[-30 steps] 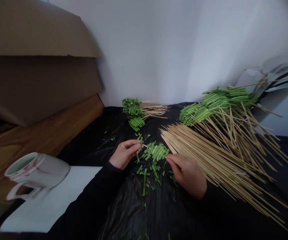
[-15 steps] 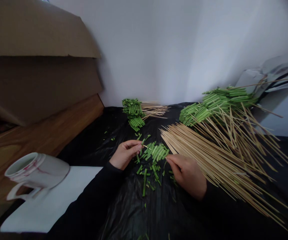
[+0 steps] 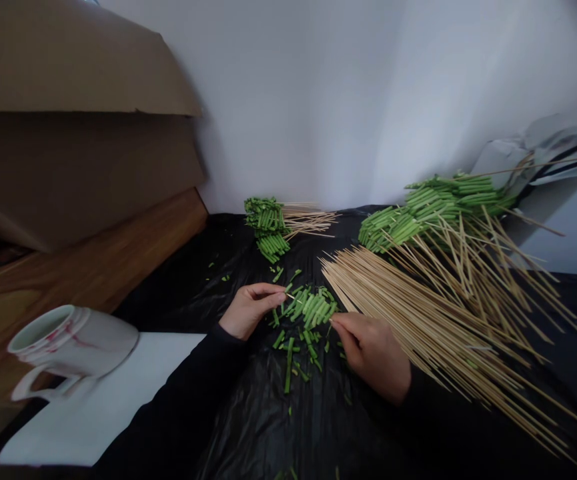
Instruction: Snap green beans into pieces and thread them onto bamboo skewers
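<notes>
A skewer (image 3: 291, 297) threaded with a row of green stalk pieces (image 3: 315, 308) lies across the middle of the black sheet (image 3: 278, 427). The left hand (image 3: 249, 309) pinches its pointed tip, and the right hand (image 3: 374, 348) grips its other end with closed fingers. Loose cut bits (image 3: 289, 363) lie just below. Bare sticks (image 3: 418, 313) fan out toward the right edge. Filled skewers (image 3: 268, 227) are stacked at the far edge. A mug (image 3: 68, 343) sits by the left edge.

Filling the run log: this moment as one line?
left hand: at skewer tip | right hand: grip on skewer end | skewer: loaded with green pieces
</notes>
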`<move>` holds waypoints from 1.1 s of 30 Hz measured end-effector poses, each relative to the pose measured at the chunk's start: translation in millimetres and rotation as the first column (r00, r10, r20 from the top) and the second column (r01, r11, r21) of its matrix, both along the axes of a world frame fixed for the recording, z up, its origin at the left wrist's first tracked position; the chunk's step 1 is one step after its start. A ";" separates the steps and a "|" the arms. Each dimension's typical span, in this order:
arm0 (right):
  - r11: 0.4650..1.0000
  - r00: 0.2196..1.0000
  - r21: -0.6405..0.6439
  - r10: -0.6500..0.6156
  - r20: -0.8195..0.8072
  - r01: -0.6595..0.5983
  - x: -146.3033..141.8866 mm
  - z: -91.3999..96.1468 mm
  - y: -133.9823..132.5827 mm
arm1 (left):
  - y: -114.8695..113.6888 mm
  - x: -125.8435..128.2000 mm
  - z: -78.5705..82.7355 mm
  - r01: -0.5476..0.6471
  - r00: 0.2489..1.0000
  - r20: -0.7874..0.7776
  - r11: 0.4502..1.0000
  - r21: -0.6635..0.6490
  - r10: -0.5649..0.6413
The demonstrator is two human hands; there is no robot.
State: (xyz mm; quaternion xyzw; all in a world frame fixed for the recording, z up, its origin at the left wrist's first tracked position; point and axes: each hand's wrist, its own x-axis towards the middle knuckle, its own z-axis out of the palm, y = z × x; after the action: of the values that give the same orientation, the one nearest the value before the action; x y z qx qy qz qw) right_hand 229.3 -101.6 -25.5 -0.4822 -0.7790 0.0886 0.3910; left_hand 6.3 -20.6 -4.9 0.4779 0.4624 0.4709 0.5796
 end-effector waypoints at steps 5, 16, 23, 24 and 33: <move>1.000 1.000 -0.009 -0.006 -0.011 0.006 -1.3 -0.5 1.2 | -1.6 1.1 1.3 0.007 1.000 -0.001 1.000 -0.004 -0.007; 1.000 0.998 -0.010 0.002 -0.066 -0.003 -4.8 -2.3 -1.6 | -7.0 10.1 2.3 0.018 0.978 0.209 0.987 -0.162 0.016; 1.000 0.996 -0.017 0.001 -0.090 -0.002 -4.7 -2.2 0.1 | -10.1 15.0 1.2 0.023 0.977 0.211 0.986 -0.166 0.013; 1.000 0.996 -0.020 0.002 -0.093 -0.004 -4.7 -2.2 0.1 | -10.0 14.8 0.8 0.025 0.978 0.209 0.984 -0.175 0.012; 1.000 0.994 -0.026 -0.003 -0.106 0.000 -6.3 -4.3 -0.2 | -10.9 15.1 -1.2 0.025 0.980 0.200 0.975 -0.221 0.021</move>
State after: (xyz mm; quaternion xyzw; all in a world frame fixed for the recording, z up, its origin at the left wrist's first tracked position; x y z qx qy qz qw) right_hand 223.0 -101.8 -29.8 -0.4824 -0.7554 0.1237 0.4258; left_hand 21.4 -31.5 -6.1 0.3604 0.4508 0.4615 0.6737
